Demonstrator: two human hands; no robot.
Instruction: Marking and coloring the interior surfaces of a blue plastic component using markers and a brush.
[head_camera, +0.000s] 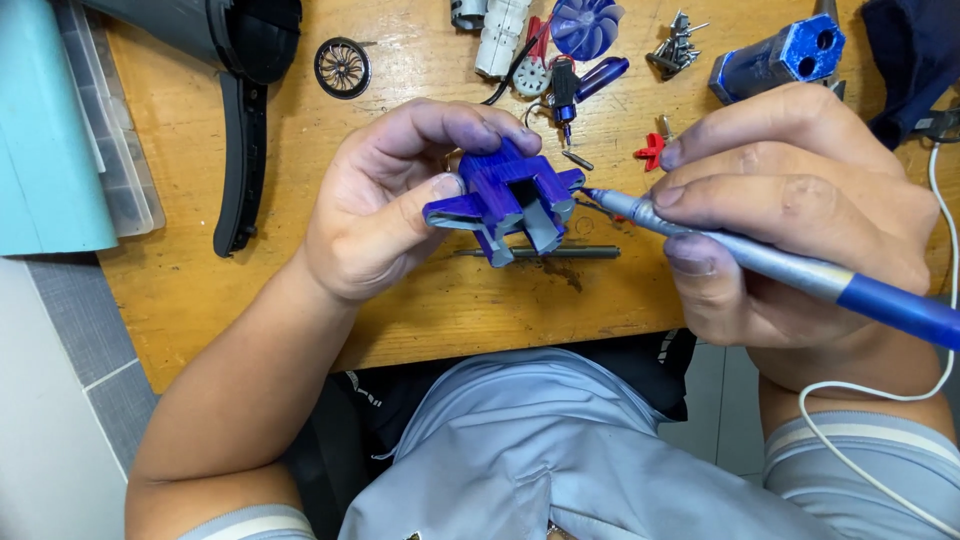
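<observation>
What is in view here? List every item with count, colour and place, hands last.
cross-shaped plastic part: 1, blue with grey inner faces, held above the table's front middle
pen-like tool: 1, grey with a blue handle, tip at the part's right side
wooden table: 1, tan, fills the upper frame
dryer-like housing: 1, dark grey and black, upper left
round grille: 1, black, beside the housing
fan impeller: 1, blue, top centre
blue block with two holes: 1, top right
screws: a small heap, silver, top right
thin rod: 1, dark, lying under the part
white cable: 1, right edge
left hand: grips the part
right hand: holds the tool
</observation>
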